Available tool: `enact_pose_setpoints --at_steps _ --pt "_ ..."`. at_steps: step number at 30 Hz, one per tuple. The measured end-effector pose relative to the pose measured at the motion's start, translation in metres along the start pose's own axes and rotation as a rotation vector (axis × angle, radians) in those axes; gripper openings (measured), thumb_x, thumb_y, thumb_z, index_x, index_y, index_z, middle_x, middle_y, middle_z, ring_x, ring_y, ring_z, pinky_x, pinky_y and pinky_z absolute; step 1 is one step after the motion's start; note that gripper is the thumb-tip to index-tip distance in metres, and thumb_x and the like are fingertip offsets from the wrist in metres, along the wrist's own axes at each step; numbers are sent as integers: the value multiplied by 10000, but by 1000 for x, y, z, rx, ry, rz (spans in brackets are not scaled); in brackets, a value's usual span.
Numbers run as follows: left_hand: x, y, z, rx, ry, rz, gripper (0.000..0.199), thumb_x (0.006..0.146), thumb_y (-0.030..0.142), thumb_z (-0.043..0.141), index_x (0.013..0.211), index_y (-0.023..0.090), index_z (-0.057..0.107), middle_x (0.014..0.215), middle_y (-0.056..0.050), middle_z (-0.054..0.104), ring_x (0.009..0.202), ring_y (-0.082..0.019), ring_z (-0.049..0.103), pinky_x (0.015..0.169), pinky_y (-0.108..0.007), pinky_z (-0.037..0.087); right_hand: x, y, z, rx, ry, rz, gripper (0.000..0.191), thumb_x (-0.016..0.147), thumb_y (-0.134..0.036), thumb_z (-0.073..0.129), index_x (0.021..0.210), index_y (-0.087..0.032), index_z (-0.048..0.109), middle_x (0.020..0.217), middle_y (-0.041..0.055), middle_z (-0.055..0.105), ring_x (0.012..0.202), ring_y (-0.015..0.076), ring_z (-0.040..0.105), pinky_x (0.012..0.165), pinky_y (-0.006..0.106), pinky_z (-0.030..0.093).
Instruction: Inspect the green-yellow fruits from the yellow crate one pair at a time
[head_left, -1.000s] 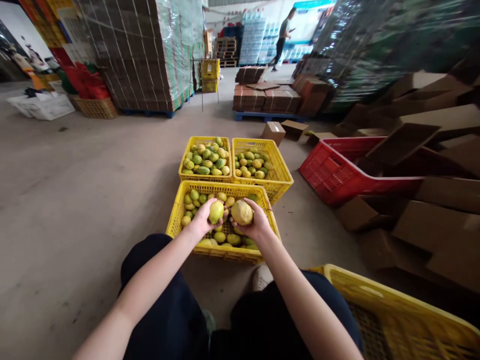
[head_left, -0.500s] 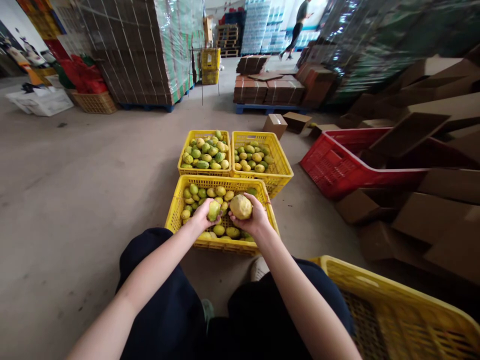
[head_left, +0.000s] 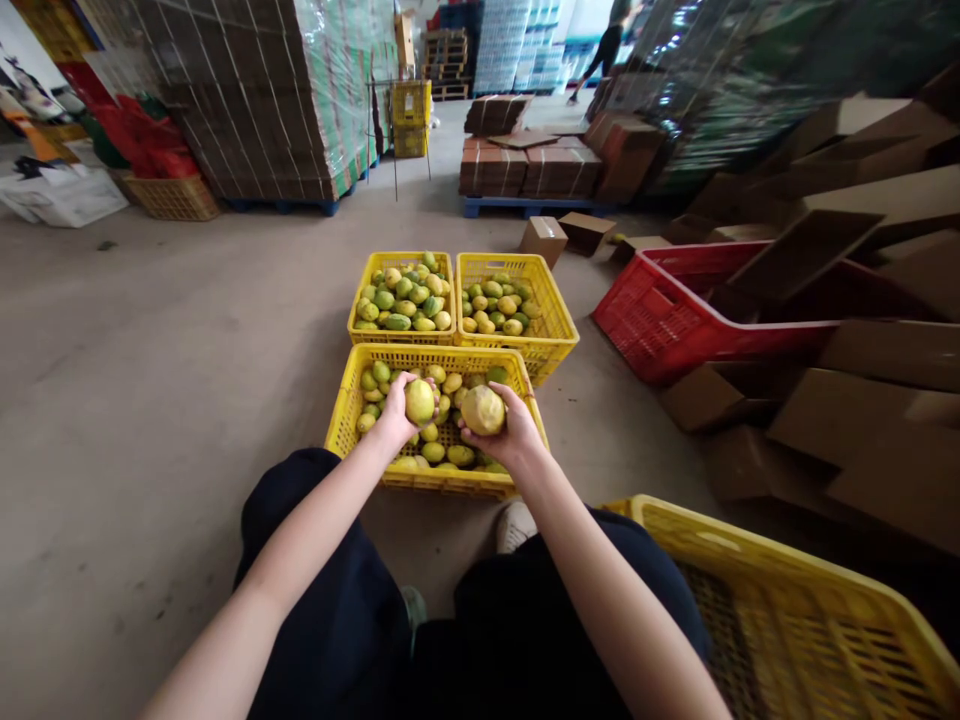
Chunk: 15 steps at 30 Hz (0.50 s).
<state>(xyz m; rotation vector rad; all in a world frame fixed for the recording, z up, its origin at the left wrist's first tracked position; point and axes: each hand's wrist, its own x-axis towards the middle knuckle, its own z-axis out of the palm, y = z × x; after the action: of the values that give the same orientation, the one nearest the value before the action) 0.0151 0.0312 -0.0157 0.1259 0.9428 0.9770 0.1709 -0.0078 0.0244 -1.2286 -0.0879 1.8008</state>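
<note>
On the grey floor (head_left: 187, 330) sits a yellow plastic crate (head_left: 450, 481). Over it, the left hand (head_left: 398, 404) grips a round green-yellow fruit (head_left: 420, 402), the right hand (head_left: 520, 430) a bigger yellow fruit (head_left: 482, 410); loose holding could drop one.

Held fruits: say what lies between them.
Head view: between the smaller fruit in the left hand and larger fruit in the right hand, loose fruits show in the yellow crate below.

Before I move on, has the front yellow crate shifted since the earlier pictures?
No. The front yellow crate keeps its place against the red crate and the rear right yellow crate; the whole scene has only slid upward in the picture.
</note>
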Motion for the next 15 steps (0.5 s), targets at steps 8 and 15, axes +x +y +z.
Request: enact_pose_setpoints --at_steps 8,15 --pt "-1 -3 2 68 22 75 164 811 283 486 737 161 568 551 -11 583 488 -137 606 452 -206 467 1 3 5 -19 14 0 189 858 -368 495 801 -199 558 558 18 595 490 181 557 443 282 457" --pt "-5 2 -1 123 42 100 158 813 265 481 710 167 552 541 5 576 478 -131 606 422 -192 438 2 7 14 -47 -3 18 217 870 -369 480 766 -195 557 540 20 583 469 172 550 438 276 459"
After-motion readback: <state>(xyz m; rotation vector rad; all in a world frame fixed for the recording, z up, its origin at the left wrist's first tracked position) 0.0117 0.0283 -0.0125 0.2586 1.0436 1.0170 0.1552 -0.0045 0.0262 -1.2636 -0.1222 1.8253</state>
